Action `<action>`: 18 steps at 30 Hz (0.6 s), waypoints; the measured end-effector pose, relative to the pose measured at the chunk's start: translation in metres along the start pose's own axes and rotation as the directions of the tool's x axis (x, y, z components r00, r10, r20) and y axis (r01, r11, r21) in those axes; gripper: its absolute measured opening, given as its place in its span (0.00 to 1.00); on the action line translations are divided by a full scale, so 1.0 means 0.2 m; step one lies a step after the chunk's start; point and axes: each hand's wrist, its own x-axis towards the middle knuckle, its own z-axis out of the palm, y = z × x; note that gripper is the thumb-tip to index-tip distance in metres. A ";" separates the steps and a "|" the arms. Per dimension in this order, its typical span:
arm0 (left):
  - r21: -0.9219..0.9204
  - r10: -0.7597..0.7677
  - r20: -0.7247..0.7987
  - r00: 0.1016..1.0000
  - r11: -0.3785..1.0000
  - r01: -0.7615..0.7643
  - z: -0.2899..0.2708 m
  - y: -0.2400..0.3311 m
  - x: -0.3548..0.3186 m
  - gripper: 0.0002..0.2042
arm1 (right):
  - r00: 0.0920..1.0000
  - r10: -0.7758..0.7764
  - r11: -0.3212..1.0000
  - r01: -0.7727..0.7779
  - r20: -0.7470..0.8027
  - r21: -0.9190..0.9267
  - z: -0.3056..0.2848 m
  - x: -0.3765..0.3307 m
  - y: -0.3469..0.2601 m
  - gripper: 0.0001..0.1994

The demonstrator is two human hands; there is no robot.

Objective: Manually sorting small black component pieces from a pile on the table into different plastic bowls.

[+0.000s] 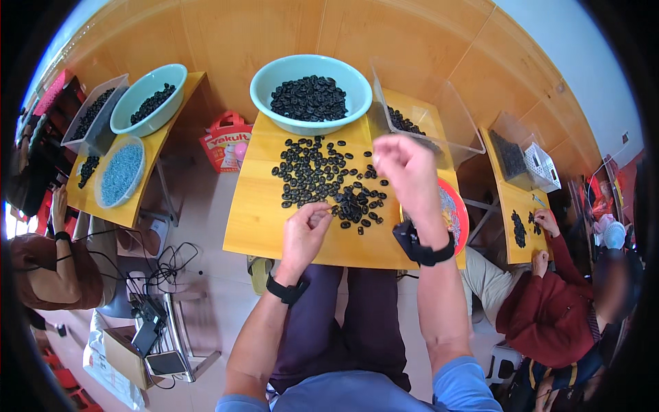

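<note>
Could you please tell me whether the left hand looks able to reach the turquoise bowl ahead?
Probably yes, stretching forward: only low, loose black pieces seem to lie between the left hand and the bowl.

Blue sleeves (pixel 465 386), dark purple trousers (pixel 371 323), black wristbands (pixel 287 292).

The bench (pixel 254 223) has a yellow, wood-grained top. Directly on it, at the rear, stands a round pale-turquoise basin (pixel 312 129); a clear plastic box (pixel 463 127) occupies the rear right corner area. Small black oval pieces (pixel 302 172) lie loosely spread across the middle, mostly in one layer. Just right of these, nearer the front edge, pieces form a denser heap (pixel 351 202). A red-rimmed round dish (pixel 462 223) sits at the right edge, partly hidden.
</note>
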 end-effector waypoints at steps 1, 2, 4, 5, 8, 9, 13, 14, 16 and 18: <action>-0.002 -0.013 -0.005 1.000 1.000 0.013 -0.01 0.03 -0.01 0.08 | 0.996 0.070 0.988 -0.060 0.062 -0.143 0.01 -0.08 0.04 0.07; 0.126 0.069 0.059 0.996 0.989 -0.076 -0.01 0.06 -0.02 0.08 | 0.996 0.066 0.974 -0.049 0.067 -0.222 0.04 -0.16 0.07 0.04; 0.231 0.222 0.182 0.958 0.937 -0.261 0.02 0.08 -0.04 0.09 | 0.981 0.120 0.924 -0.055 0.151 -0.378 0.05 -0.31 0.19 0.04; 0.236 0.212 0.181 0.960 0.939 -0.252 0.01 0.07 -0.05 0.09 | 0.979 0.111 0.900 -0.026 0.171 -0.436 0.07 -0.38 0.23 0.04; 0.351 0.332 0.294 0.896 0.835 -0.424 0.03 0.07 -0.06 0.09 | 0.985 0.055 0.827 0.046 0.162 -0.560 0.10 -0.49 0.34 0.05; 0.345 0.331 0.309 0.892 0.835 -0.429 0.04 0.09 -0.06 0.09 | 0.987 0.063 0.827 0.031 0.148 -0.562 0.11 -0.51 0.36 0.05; 0.360 0.271 0.299 0.915 0.856 -0.371 0.04 0.09 -0.05 0.09 | 0.990 0.028 0.771 0.068 0.140 -0.634 0.14 -0.56 0.39 0.06; 0.377 0.261 0.292 0.920 0.853 -0.361 0.05 0.10 -0.05 0.09 | 0.990 0.037 0.761 0.062 0.139 -0.646 0.14 -0.57 0.40 0.06; 0.389 0.270 0.273 0.923 0.847 -0.363 0.04 0.09 -0.06 0.09 | 0.985 0.075 0.779 0.040 0.157 -0.626 0.15 -0.56 0.37 0.07; 0.378 0.261 0.257 0.930 0.859 -0.345 0.04 0.10 -0.06 0.08 | 0.972 0.134 0.838 -0.008 0.192 -0.545 0.14 -0.54 0.36 0.08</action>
